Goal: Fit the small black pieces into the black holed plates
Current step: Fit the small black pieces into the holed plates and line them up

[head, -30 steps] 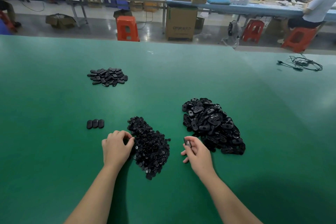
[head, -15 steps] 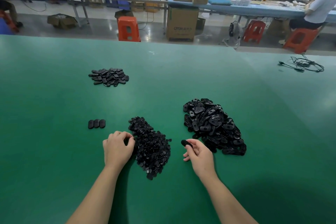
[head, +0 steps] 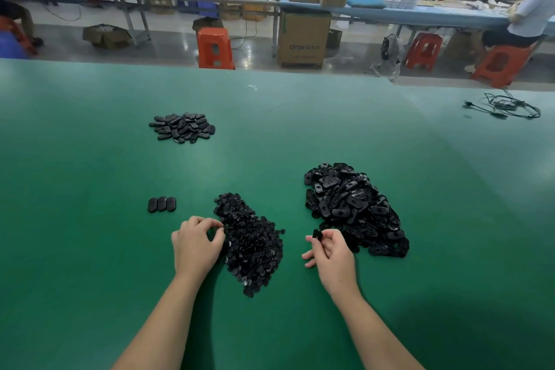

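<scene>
Right hand (head: 332, 252) pinches one plate (head: 317, 234), just left of the plate pile (head: 354, 207). Left hand (head: 196, 245), fingers curled, pinches at the piece pile (head: 250, 237) left of that.

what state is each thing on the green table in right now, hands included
left hand: fingers curled at the edge of the small-piece pile, pinching there
right hand: pinching one holed plate, lifted
small-piece pile: loose heap
holed-plate pile: loose heap
three plates: flat, side by side in a row
far pile: loose heap
cable: loosely coiled
</scene>
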The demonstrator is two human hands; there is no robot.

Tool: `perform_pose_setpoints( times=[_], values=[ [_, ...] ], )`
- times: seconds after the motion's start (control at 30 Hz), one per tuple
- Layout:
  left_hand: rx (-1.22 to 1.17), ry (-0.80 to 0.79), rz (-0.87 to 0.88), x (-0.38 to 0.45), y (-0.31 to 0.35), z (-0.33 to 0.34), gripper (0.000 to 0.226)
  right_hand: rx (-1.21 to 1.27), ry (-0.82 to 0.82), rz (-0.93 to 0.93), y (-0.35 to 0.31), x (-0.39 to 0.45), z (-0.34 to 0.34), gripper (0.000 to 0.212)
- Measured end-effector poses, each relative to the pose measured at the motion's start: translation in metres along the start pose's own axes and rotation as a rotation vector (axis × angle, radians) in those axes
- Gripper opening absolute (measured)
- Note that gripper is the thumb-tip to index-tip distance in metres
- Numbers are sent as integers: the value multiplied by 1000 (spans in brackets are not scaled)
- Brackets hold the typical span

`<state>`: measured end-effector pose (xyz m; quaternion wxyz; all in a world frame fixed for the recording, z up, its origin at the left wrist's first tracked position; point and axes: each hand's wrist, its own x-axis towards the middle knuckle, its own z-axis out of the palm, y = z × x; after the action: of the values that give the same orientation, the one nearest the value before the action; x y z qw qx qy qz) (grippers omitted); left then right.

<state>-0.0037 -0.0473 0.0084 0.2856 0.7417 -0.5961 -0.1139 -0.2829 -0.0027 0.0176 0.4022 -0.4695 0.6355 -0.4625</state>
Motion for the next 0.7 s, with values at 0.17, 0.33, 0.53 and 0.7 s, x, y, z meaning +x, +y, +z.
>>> perform_pose_setpoints(
  times=[0.17,0.33,0.53,0.7],
  values=[
    [7,21,-11,-1,2,1,2,18,1,-21,-4,-2,0,21],
    [8,25,-4,-1,1,1,13,-25,-27,-23,-4,-2,0,24],
    [26,24,3,-2,2,0,6,-18,-1,-25,-3,-1,0,13],
    [-45,26,-12,-2,4,-3,6,-59,-12,-56,-1,-1,0,14]
  ],
)
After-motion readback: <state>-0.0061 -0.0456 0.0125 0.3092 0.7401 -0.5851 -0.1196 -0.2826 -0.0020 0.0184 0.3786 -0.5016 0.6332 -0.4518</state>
